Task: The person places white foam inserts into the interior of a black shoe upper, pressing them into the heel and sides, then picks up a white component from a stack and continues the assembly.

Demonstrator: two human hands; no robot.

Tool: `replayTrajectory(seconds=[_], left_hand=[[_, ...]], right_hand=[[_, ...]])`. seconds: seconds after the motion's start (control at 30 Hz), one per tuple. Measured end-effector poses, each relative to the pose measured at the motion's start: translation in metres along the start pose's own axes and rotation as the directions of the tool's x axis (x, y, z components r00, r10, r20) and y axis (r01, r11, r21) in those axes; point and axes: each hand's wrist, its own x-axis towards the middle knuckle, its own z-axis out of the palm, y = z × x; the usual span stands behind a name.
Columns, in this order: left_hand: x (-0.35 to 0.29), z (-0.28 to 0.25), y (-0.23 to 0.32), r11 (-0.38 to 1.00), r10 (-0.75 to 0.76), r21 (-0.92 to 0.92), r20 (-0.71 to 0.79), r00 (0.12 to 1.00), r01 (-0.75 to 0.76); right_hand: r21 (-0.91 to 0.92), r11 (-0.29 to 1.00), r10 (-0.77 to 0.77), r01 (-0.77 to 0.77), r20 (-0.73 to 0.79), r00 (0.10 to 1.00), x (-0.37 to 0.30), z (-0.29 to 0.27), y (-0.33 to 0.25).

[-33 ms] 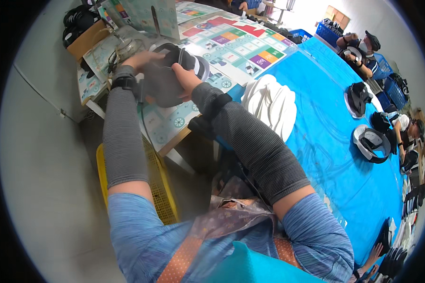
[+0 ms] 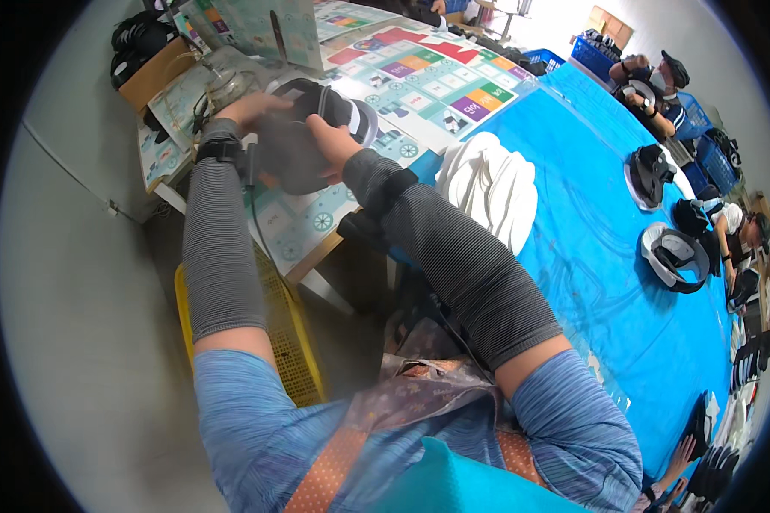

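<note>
Over the left end of the patterned table (image 2: 323, 221), both my hands are on a black-and-white cap (image 2: 340, 109) with a pale brim. My left hand (image 2: 252, 111) grips its far left side, the fingers partly hidden by a hazy blur. My right hand (image 2: 334, 144) holds the near right edge, thumb on top and fingers curled under. A dark rounded form (image 2: 291, 158) shows below and between my hands; the haze hides whether it is the cap's crown or something under it. A clear glass-like vessel (image 2: 228, 83) stands just beyond my left hand.
A pile of white cloth pieces (image 2: 488, 188) lies right of my right forearm. Caps (image 2: 676, 256) sit on the blue table cover (image 2: 573, 256). A yellow basket (image 2: 304, 368) stands below my left arm. A cable hangs by my left wrist. Co-workers (image 2: 663, 94) sit along the right side.
</note>
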Motion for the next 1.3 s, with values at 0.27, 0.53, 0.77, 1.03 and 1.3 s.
replayTrajectory(seconds=[0.27, 0.53, 0.77, 1.03, 1.3], left_hand=[[0.063, 0.022, 0.014, 1.000, 0.025, -0.004, 0.055, 0.998, -0.025], [0.038, 0.007, -0.013, 0.961, -0.072, 0.263, -0.043, 0.997, 0.081], [-0.011, -0.010, -0.010, 0.676, 0.459, 0.662, -0.033, 0.888, -0.325], [0.046, 0.093, 0.096, 0.355, 0.173, 0.926, -0.199, 0.965, 0.127], [0.122, 0.188, 0.062, 0.348, 0.105, 0.803, -0.547, 0.831, 0.485]], right_hand=[[-0.044, 0.987, -0.158, 0.152, -0.232, 0.960, 0.096, -0.018, 0.037], [-0.066, 0.995, -0.094, 0.080, -0.240, 0.966, 0.042, 0.013, 0.042], [-0.221, 0.956, -0.147, 0.192, 0.206, 0.968, -0.076, -0.041, 0.085], [-0.181, 0.903, -0.362, 0.390, 0.168, 0.917, -0.250, -0.218, 0.129], [-0.150, 0.898, -0.421, 0.414, -0.567, 0.708, -0.376, -0.315, 0.215]])
